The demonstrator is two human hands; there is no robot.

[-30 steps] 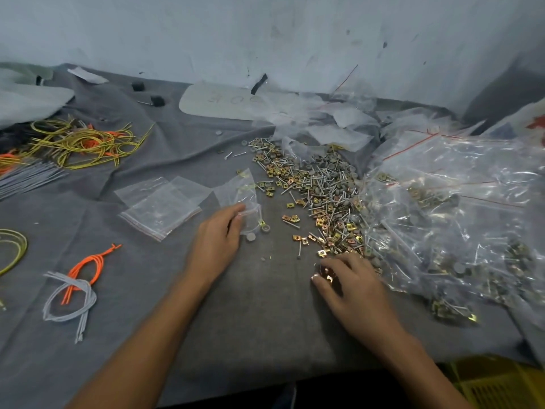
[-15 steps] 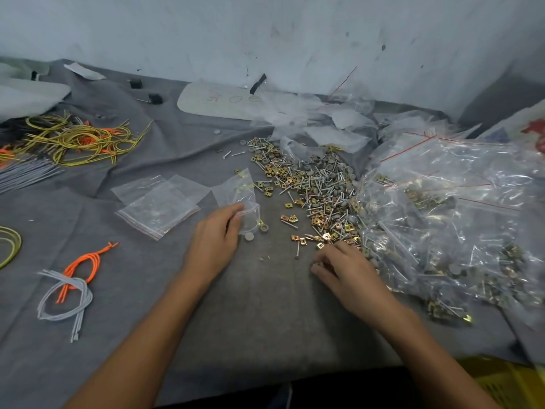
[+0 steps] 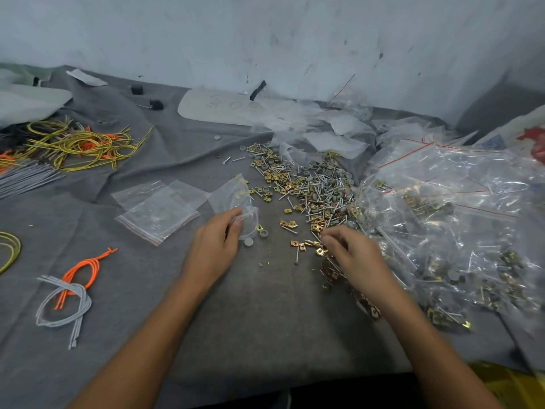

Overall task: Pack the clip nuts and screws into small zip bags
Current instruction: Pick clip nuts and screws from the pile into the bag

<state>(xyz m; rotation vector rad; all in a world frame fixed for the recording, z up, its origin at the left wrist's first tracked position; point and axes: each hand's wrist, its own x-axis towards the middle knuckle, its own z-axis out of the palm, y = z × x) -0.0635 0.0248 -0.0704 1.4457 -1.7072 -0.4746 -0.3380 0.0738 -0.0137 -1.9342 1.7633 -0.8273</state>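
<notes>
Clip nuts (image 3: 298, 245) lie at my right hand (image 3: 354, 255), which pinches some; my left hand (image 3: 215, 246) grips the bag (image 3: 233, 199) mouth alongside, keeping it ready for filling.

Illegible scrawl on white board (image 3: 206, 112)

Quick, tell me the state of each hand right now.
Left hand: holds the small zip bag by its mouth.
Right hand: curled over the loose clip nuts; grip cannot be told.
</notes>
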